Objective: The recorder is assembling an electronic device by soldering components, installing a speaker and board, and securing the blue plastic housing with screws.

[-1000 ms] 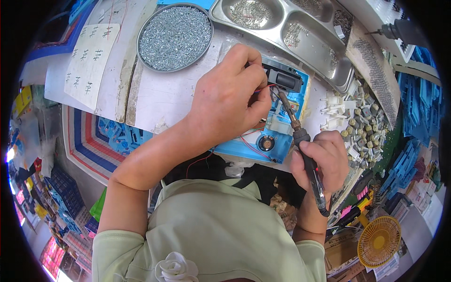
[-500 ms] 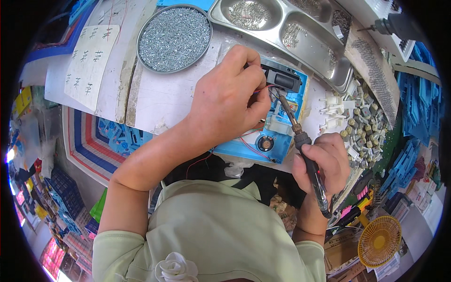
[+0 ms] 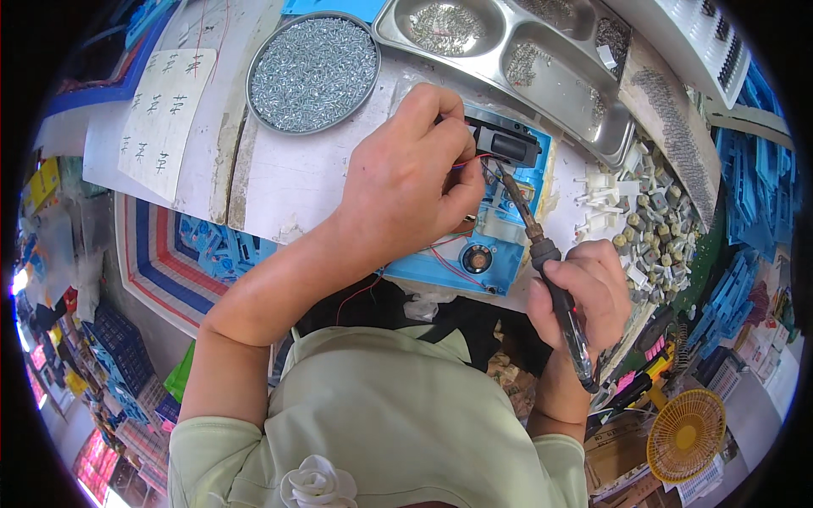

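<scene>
Hands at an opened blue casing, left to right. Against half a second ago, both hands keep almost the same pose, so the work appears to stay on one spot; the dark pointed tool beyond the right hand has left the view. The left hand (image 3: 406, 169), its forearm rising from lower left, arches over the casing (image 3: 415, 269), thumb and forefinger bent toward each other; whether they meet on the thin red wire (image 3: 476, 158) cannot be told. Just right of that grip lies the black unit (image 3: 512, 146); below right, the round speaker (image 3: 477, 259). The right hand (image 3: 589, 292), wrist upright, is clamped around the soldering iron (image 3: 546, 252), which slants up-left, its tip near the unit's lower edge; contact is unclear.
</scene>
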Action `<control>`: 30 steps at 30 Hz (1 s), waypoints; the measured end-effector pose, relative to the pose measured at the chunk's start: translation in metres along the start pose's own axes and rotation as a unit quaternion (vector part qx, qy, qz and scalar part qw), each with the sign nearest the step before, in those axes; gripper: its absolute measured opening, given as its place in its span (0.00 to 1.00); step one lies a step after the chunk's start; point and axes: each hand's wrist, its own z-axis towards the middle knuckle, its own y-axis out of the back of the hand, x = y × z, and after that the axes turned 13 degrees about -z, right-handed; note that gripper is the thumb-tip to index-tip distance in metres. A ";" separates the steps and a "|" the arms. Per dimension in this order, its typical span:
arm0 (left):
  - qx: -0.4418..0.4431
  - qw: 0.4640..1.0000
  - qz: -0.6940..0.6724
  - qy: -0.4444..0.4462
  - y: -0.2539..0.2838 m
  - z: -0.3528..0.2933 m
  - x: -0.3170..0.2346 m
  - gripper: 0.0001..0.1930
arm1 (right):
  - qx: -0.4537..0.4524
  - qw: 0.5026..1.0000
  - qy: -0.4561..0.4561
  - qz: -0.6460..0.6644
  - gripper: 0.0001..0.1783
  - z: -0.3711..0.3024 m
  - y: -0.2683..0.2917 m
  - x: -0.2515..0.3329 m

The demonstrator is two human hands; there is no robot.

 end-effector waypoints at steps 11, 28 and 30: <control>0.001 1.000 0.000 0.004 0.000 0.000 -0.001 0.07 | -0.003 1.000 0.000 0.003 0.20 -0.001 0.001 0.000; 0.006 1.000 -0.015 0.010 0.000 -0.002 0.000 0.07 | -0.006 1.000 0.019 -0.004 0.21 0.002 -0.003 -0.005; 0.007 1.000 -0.014 0.013 0.000 -0.002 0.001 0.07 | -0.001 1.000 0.021 -0.006 0.21 0.004 -0.003 -0.006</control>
